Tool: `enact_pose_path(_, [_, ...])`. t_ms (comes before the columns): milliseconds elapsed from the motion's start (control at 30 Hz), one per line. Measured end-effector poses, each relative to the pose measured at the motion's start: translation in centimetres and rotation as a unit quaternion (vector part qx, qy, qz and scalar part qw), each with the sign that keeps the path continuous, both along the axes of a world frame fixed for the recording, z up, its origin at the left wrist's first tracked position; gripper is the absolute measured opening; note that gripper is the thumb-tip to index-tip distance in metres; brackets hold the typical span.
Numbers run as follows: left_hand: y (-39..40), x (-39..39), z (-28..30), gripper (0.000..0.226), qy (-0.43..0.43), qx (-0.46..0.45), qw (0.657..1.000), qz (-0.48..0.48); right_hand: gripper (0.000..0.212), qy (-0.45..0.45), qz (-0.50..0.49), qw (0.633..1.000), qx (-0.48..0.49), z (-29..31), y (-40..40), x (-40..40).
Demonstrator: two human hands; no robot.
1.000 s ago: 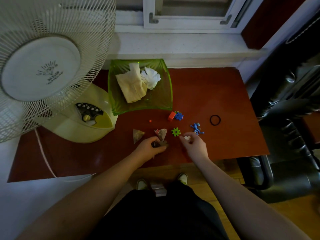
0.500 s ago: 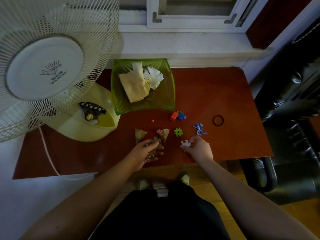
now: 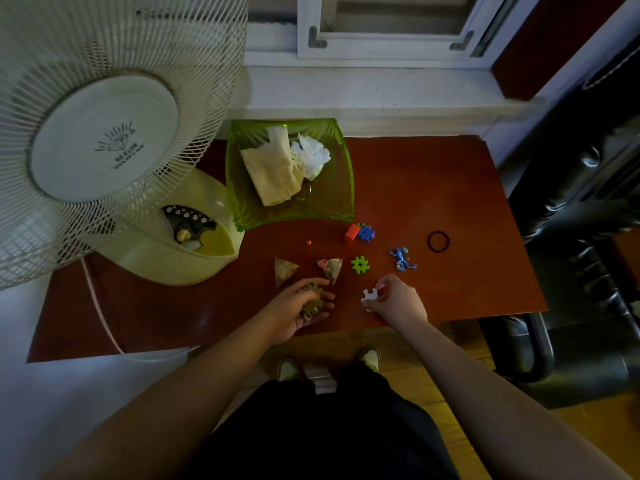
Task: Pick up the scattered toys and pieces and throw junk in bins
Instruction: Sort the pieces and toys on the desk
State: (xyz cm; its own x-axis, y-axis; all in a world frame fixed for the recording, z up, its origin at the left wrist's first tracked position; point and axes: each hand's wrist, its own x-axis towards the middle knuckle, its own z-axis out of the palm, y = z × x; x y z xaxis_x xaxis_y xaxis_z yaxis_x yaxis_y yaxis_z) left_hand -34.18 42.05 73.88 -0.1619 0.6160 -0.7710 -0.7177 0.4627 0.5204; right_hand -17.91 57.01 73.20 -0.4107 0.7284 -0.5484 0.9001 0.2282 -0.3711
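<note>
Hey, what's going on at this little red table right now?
A person is tidying small toys off the red table. Their left hand holds a few brown puzzle pieces, and their right hand pinches a white puzzle piece. On the table lie a green connector piece, a blue frog toy, a black hair tie and two triangular packets. The green tray holds crumpled tissue.

- Two triangular packets [image 3: 284, 270] just beyond the left hand [image 3: 294, 313]
- Three interlocking plastic pieces [image 3: 360, 264] beyond the right hand [image 3: 398, 301]
- One blue frog [image 3: 401, 258]
- One black band [image 3: 438, 241]
- One white puzzle piece [image 3: 370, 294], pinched
</note>
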Motion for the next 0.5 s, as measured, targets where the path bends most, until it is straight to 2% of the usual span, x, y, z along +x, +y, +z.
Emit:
enact_pose_path(167, [0.2, 0.0, -0.3, 0.019, 0.019, -0.015, 1.0, -0.02, 0.036, 0.038, -0.031, 0.998, -0.025, 0.5, 0.0, -0.1])
enact_pose_path(333, [0.5, -0.1, -0.4, 0.033, 0.07, -0.042, 0.996, -0.036, 0.032, 0.144, -0.083, 0.981, -0.098, 1.1, -0.1, -0.1])
enact_pose_path(500, [1.0, 0.3, 0.1, 0.037, 0.103, -0.042, 0.992, -0.058, 0.034, 0.219, -0.108, 0.958, -0.152, 2.8, -1.0, -0.8])
